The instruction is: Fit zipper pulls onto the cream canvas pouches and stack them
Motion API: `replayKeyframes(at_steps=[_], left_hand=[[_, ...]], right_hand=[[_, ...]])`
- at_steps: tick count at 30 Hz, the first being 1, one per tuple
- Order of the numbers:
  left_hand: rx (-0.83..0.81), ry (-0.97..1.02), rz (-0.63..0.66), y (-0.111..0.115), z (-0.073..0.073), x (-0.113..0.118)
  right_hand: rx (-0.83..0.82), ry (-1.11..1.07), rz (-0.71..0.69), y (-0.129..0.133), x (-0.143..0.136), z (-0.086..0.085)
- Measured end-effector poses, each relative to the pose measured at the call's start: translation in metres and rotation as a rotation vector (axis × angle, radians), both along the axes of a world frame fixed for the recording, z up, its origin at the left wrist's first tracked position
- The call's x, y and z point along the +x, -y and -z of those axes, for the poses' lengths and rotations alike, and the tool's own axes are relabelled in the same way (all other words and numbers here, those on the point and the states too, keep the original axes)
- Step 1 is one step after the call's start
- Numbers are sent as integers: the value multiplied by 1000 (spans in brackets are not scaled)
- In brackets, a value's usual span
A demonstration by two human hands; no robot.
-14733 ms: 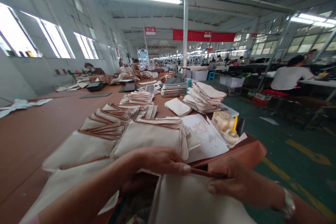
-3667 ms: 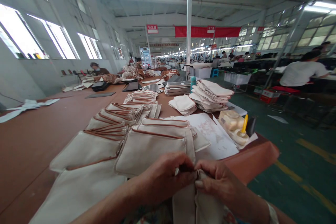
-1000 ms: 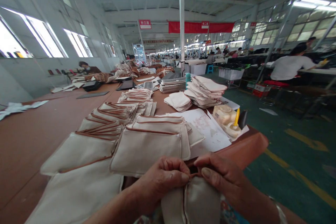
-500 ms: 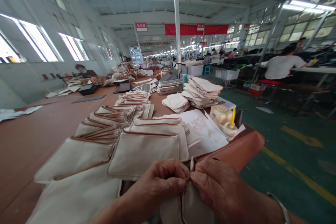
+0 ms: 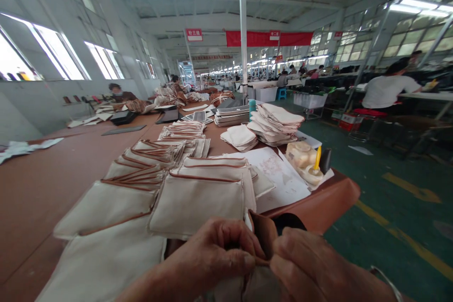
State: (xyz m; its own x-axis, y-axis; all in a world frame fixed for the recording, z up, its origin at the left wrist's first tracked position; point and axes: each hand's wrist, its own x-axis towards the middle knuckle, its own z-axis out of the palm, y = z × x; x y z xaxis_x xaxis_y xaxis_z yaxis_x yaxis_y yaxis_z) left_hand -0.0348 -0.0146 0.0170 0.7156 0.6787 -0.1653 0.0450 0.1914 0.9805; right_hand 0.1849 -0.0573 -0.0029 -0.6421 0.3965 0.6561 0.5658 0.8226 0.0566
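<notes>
Low in the head view, my left hand [image 5: 226, 250] and my right hand [image 5: 307, 259] pinch the edge of a pale pouch [image 5: 260, 283] with brown trim. A brown inner face of it shows between my fingers; its lower part runs out of the picture. Both hands are closed, thumbs against the pouch edge. Just beyond my left hand lies a stack of cream pouches [image 5: 205, 198] with brown-edged openings. More such pouches [image 5: 109, 207] overlap in a fanned row to the left.
On the brown-covered table [image 5: 31, 198] stand a glue container [image 5: 300, 155] with a yellow-handled tool [image 5: 317, 156], white paper [image 5: 272, 174] and a pile of cream pieces [image 5: 276, 122]. Past the table's right edge is green floor [image 5: 396, 212]. A seated person [image 5: 391, 86] works farther right.
The pouch edge between my hands has spread apart, so its brown inside now shows. My right hand has shifted slightly right and down. The view has turned a little left.
</notes>
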Motion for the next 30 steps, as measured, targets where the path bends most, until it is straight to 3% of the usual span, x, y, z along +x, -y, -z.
replayKeyframes(at_steps=[3, 7, 10, 12, 15, 20, 25, 30], left_hand=[[51, -24, 35, 0, -6, -2], [287, -70, 29, 0, -11, -4], [380, -131, 19, 2, -15, -3], [415, -176, 1, 3, -17, -2], [438, -213, -3, 5, -22, -2], [466, -241, -20, 4, -26, 1], [580, -268, -59, 4, -19, 7], [628, -259, -108, 5, -12, 2]], right_hand=[[-172, -203, -85, 1, 4, -2], [-672, -443, -186, -16, 10, -18], [-1035, -379, -269, -30, 10, -24], [-1156, -316, -347, -36, 8, -22], [-1176, -318, -374, -36, 2, -15], [-1142, -399, -217, -30, 0, -9], [-1266, -391, -325, -35, 7, -16], [-1198, -333, -366, -40, 4, -13]])
